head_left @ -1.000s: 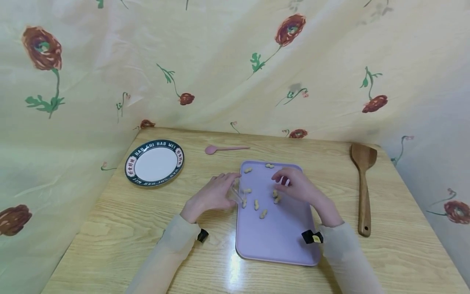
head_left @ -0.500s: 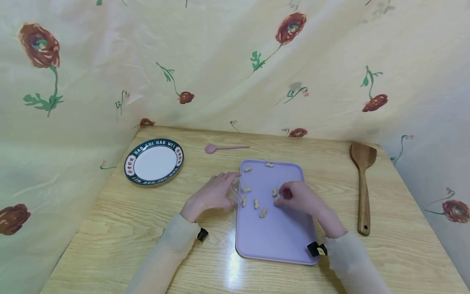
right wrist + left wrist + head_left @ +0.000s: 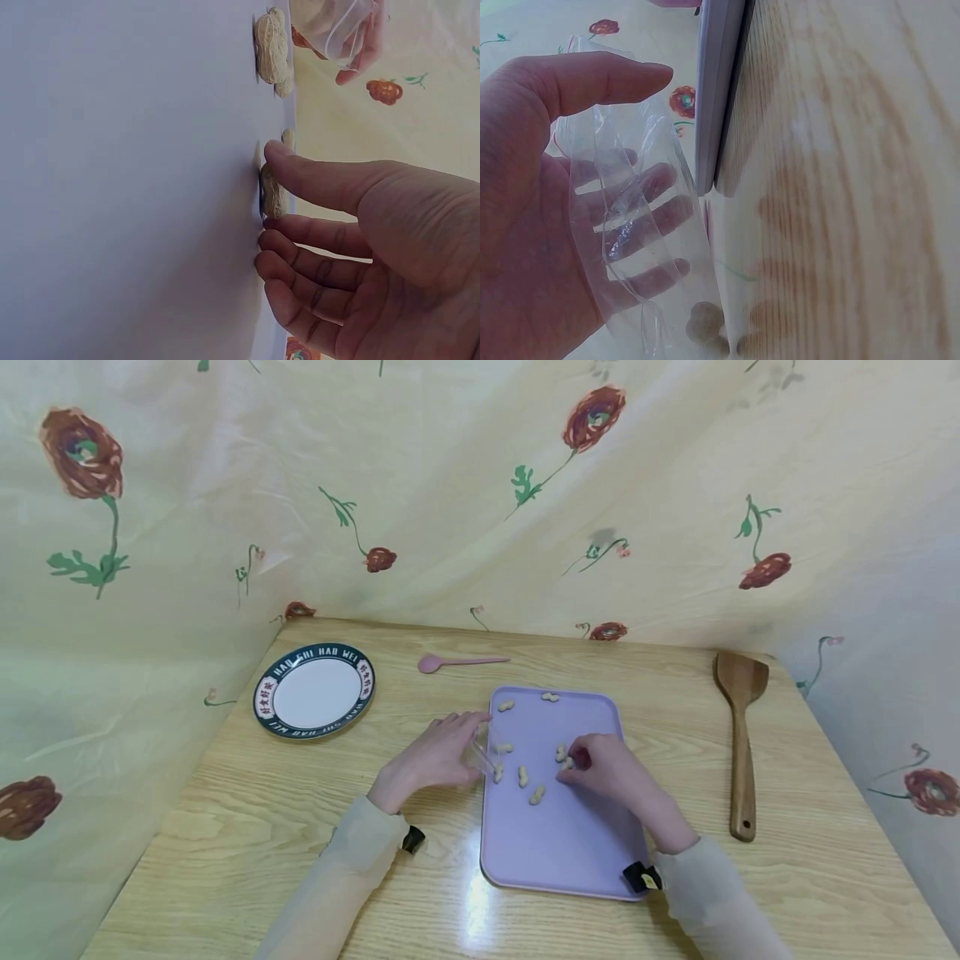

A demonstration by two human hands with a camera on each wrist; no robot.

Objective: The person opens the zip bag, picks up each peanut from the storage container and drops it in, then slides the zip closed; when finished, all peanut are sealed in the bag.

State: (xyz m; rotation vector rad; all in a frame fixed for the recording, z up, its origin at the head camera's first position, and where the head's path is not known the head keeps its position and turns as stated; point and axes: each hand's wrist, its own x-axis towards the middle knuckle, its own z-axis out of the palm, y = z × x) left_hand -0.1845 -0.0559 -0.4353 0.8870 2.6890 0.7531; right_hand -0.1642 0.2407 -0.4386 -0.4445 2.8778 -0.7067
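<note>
My left hand [image 3: 438,753] holds a clear plastic zip bag [image 3: 622,225] at the left edge of the lilac tray [image 3: 562,860]. Its thumb crosses the front of the bag and its fingers spread behind the film. Peanuts [image 3: 705,324] show low in the bag in the left wrist view. My right hand [image 3: 611,768] is low over the tray, thumb and fingertips around a peanut [image 3: 274,193]. Another peanut [image 3: 561,752] lies close by that hand. Several more peanuts, such as one [image 3: 537,795] near the middle, lie scattered on the tray.
A dark-rimmed white plate [image 3: 315,692] stands at the back left. Behind the tray lies a pink spoon [image 3: 461,662], and a wooden spatula [image 3: 742,743] is at the right. Flowered cloth [image 3: 450,485] hangs around the wooden table [image 3: 225,860].
My right hand has come down from above the tray to a peanut on it. Its fingers closed in, then parted slightly. The left hand and bag have stayed in place.
</note>
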